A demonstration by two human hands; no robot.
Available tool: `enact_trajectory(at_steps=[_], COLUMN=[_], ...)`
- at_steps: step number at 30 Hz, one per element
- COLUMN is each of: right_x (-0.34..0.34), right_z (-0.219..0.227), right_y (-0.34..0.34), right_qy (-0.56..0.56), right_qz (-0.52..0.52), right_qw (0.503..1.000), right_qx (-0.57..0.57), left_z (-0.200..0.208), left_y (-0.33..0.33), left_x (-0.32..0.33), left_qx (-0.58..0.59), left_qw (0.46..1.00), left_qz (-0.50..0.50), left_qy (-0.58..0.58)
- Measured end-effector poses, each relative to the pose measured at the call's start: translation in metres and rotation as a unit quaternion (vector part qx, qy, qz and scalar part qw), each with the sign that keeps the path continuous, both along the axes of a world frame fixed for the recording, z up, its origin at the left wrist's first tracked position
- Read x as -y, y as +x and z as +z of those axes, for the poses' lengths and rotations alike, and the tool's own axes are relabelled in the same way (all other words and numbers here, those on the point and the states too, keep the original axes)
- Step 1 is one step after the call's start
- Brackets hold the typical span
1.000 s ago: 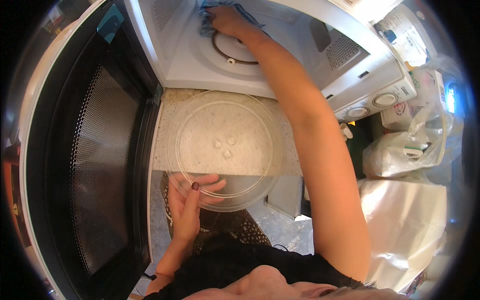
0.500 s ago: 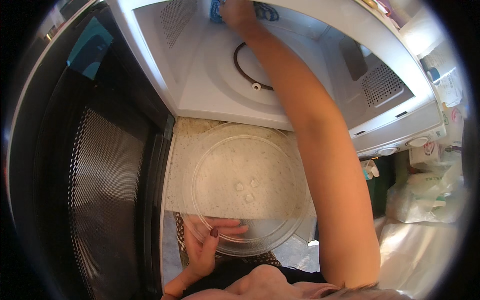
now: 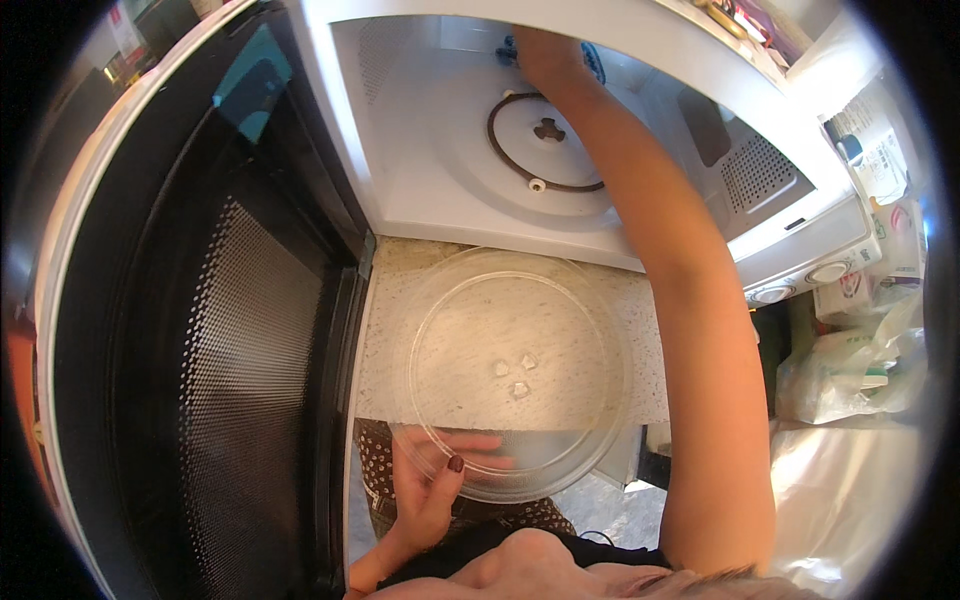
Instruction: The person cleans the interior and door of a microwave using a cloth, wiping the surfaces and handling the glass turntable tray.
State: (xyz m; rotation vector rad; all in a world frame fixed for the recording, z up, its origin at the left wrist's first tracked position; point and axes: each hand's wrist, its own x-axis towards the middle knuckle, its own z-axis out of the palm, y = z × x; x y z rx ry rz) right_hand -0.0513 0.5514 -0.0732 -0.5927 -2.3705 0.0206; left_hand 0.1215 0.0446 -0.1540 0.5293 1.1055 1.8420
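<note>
My left hand holds a round clear glass turntable plate by its near left edge. The thumb lies on top, and the fingers show through the glass from beneath. Part of the plate overlaps the speckled counter; its near part extends past the counter's edge. Deep inside the open white microwave, my right hand is closed on a blue cloth near the back wall. The fingertips are hidden. A brown roller ring with small white wheels lies on the cavity floor around the drive hub.
The microwave's black door stands swung out on the left. Control knobs are on the right front. Plastic bags and packages crowd the right side. Small items lie on top of the microwave. The counter's front edge runs beneath my arms.
My right hand has moved the cloth to the right along the back of the cavity. The view has shifted slightly; my left hand keeps its hold on the glass plate.
</note>
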Motion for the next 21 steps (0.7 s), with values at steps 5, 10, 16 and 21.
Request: enact_trajectory(at_steps=[5,10,16,21], right_x=[0.032,0.032,-0.005,-0.006], right_z=[0.001,0.006,0.013,0.004], right_y=[-0.051,-0.043,0.041,0.034], right_qy=[0.024,0.024,0.018,0.017], right_qz=[0.03,0.027,-0.049,-0.057], right_qw=[0.998,0.998,0.997,0.997], right_qx=[-0.046,-0.05,-0.053,-0.048], left_z=[-0.004,0.01,0.003,0.001], left_y=[-0.002,0.004,0.003,0.006], left_x=[-0.001,0.002,0.002,-0.003], left_qx=[-0.045,0.0,-0.008,-0.006], left_qw=[0.998,1.0,1.0,0.999], left_qz=[-0.029,0.005,0.001,0.008], left_qy=[0.023,0.0,0.027,0.042])
